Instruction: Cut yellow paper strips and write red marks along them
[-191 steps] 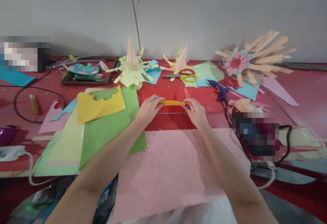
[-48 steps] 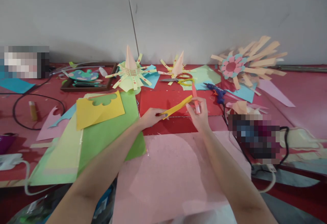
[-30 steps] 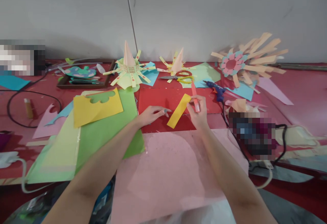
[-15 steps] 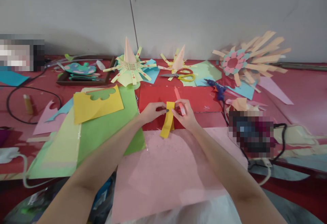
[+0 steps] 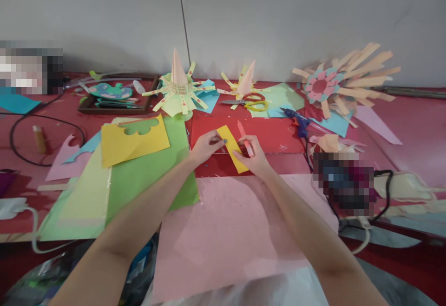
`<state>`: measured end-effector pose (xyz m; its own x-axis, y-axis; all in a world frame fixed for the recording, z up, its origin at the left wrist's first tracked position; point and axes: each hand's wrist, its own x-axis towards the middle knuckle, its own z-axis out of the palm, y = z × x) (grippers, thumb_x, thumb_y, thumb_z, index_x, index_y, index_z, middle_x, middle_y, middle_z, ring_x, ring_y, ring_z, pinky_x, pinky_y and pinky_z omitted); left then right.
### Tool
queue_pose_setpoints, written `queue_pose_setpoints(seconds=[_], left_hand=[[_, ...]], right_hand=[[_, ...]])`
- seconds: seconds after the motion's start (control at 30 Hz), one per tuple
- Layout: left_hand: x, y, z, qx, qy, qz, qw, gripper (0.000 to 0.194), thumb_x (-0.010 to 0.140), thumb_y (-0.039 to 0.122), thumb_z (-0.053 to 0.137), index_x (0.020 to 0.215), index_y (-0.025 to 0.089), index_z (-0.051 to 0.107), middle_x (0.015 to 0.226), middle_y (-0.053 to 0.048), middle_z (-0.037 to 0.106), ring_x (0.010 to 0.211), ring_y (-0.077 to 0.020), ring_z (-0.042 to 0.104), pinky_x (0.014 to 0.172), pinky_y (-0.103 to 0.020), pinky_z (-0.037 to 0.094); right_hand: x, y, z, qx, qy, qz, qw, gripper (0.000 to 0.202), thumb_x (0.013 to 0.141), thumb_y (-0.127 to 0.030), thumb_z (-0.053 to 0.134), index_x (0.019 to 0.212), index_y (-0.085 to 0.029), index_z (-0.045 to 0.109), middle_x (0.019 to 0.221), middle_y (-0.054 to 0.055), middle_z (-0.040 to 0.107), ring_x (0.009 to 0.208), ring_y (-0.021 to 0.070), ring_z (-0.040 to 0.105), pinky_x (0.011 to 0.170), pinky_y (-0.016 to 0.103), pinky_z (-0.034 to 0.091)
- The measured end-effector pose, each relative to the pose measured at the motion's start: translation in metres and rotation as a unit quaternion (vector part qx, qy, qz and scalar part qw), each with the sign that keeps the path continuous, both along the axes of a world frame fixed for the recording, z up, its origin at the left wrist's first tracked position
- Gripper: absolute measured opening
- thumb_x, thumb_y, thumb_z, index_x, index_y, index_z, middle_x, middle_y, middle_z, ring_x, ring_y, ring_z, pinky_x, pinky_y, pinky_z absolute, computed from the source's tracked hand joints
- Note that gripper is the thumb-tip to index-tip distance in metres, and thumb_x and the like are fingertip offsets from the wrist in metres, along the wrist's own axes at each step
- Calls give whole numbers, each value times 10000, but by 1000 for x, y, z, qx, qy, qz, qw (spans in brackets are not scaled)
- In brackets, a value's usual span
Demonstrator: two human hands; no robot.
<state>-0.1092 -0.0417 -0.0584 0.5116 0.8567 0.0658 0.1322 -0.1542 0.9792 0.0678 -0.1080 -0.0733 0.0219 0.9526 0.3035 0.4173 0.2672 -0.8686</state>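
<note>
Left hand (image 5: 206,149) and right hand (image 5: 258,158) meet at a yellow strip (image 5: 232,149) above a red board (image 5: 272,135) on a crowded red table (image 5: 386,110). The strip, at the center of the dial with the wall at 12 o'clock, slants from 11 toward 5. The left hand, at 9 o'clock, has its fingers drawn narrow, pinching the strip near its far end. The right hand, between 3 and 4 o'clock, lays its thumb on the strip's nearer half and holds what appears to be a pink pen (image 5: 246,143) in its bent fingers, the pen tilted toward 11.

Scissors (image 5: 245,104) lie just past 12 o'clock, near a small cone hat (image 5: 246,82); a larger cone hat (image 5: 179,87) stands toward 11. At 2 o'clock are a blue glue gun (image 5: 298,123) and, farther out, a paper flower (image 5: 319,85) with long strips. A tray (image 5: 81,109) of pens sits toward 10. A yellow sheet (image 5: 135,147) with a scalloped cutout rests on green paper (image 5: 149,173) at 9 o'clock, while a pink sheet (image 5: 226,236) spreads at 6. An object (image 5: 343,184) near 4 o'clock is too blurred to identify.
</note>
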Motion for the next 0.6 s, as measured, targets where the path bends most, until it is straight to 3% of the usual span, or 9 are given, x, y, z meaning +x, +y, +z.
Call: queue_pose_setpoints(seconds=[0.17, 0.6], left_hand=[[-1, 5, 2, -2, -8, 64, 998, 197, 791, 310, 550, 923, 165, 540, 857, -32, 685, 677, -132, 652, 698, -296, 529], [-6, 8, -1, 66, 13, 192, 979, 89, 833, 242, 506, 870, 219, 428, 753, 24, 611, 736, -113, 636, 725, -256, 493]], right_hand=[[2, 1, 3, -7, 22, -10, 1000, 257, 749, -334, 610, 941, -244, 464, 820, -8, 545, 738, 115, 554, 707, 281, 494], [5, 3, 3, -42, 45, 1, 998, 266, 734, -315, 626, 950, -244, 487, 809, -18, 559, 743, 112, 562, 695, 281, 500]])
